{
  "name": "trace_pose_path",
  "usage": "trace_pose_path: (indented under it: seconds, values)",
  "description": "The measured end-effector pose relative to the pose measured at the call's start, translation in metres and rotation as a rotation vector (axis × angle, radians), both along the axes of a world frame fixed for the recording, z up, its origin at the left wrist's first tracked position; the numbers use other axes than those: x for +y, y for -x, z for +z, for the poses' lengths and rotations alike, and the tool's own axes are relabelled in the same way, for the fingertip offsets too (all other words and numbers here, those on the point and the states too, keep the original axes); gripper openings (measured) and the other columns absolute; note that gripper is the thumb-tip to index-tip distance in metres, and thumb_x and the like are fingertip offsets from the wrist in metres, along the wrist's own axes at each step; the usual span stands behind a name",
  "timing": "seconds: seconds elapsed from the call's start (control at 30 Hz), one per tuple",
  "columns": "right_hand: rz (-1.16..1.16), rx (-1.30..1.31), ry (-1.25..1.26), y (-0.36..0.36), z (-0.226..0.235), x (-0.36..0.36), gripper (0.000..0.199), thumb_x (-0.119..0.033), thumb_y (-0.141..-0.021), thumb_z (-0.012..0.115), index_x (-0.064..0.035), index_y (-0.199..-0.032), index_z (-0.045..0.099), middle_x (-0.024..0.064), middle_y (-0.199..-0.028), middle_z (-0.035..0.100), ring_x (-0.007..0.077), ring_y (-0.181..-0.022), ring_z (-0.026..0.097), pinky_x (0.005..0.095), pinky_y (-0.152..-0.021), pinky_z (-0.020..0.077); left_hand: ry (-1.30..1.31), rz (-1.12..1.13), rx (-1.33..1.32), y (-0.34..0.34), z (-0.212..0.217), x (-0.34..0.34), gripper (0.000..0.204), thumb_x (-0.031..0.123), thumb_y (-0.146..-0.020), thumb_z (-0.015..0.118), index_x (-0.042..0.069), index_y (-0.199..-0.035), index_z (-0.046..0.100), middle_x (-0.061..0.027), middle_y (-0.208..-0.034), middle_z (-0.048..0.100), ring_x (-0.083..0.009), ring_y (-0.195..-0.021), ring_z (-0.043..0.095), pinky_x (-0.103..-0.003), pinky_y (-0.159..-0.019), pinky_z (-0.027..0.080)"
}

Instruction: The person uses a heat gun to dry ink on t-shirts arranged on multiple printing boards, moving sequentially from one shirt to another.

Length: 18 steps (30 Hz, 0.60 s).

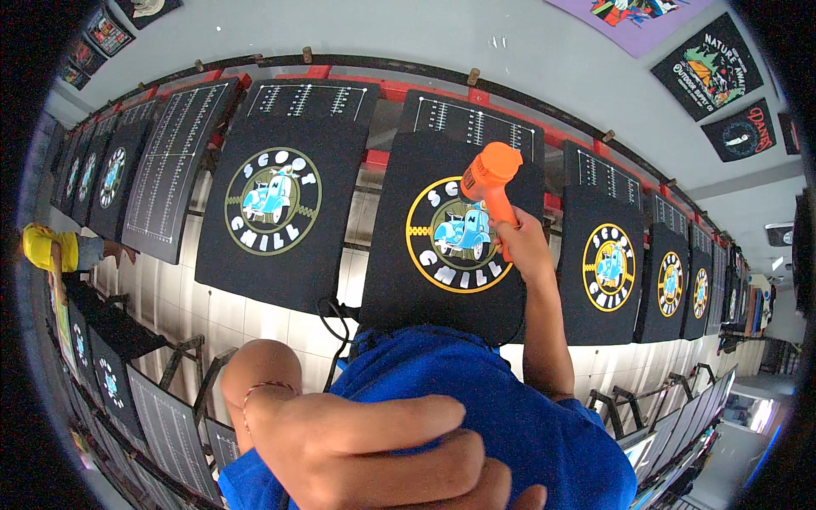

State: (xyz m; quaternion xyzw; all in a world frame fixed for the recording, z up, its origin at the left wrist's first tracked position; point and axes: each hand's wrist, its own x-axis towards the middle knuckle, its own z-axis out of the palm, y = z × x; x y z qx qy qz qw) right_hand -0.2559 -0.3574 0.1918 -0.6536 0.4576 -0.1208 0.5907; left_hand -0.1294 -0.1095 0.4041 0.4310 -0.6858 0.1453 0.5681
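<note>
My right hand (520,244) is closed round the handle of an orange hair dryer (490,172). The dryer is above a black T-shirt (395,272) laid over a board, covering part of its round print (459,236) of a blue scooter in an orange ring. Large and close, my left hand (382,459) crosses in front of my blue shirt (476,382). Its fingers are curled in, and whatever may be inside them is hidden. A thin braided bracelet (270,387) circles the left wrist.
Black T-shirts on boards line the long red rack (382,89): one at left (280,208), others at right (608,263). A black cord (334,327) loops by my waist. A person in yellow (51,249) stands far left. More boards (166,412) stand on a second rack behind.
</note>
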Motion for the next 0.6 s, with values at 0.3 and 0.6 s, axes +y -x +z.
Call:
trace_pose_path:
  seconds: [0.3, 0.6]
  values:
    - [0.013, -0.036, -0.047, 0.007, 0.007, 0.0, 0.022, -0.011, -0.086, 0.054, 0.002, -0.102, 0.062, 0.0025, -0.078, 0.061, 0.0062, -0.061, 0.053, 0.0205, -0.053, 0.0423, -0.159, -0.247, -0.025, -0.001, -0.003, -0.017, 0.014, 0.024, -0.076, 0.067, 0.011, -0.082, 0.064, -0.0009, -0.078, 0.057, -0.0176, -0.063, 0.053, -0.03, -0.057, 0.044]
    - [-0.041, -0.148, -0.084, 0.024, 0.003, -0.001, 0.028, -0.017, -0.083, 0.061, 0.005, -0.101, 0.059, 0.0027, -0.065, 0.057, 0.008, -0.052, 0.052, 0.0233, -0.047, 0.0414, -0.832, 0.42, 0.149, -0.104, -0.165, 0.005, 0.018, 0.007, -0.085, 0.059, 0.002, -0.102, 0.061, -0.0156, -0.1, 0.063, -0.0333, -0.095, 0.06, -0.041, -0.084, 0.047]
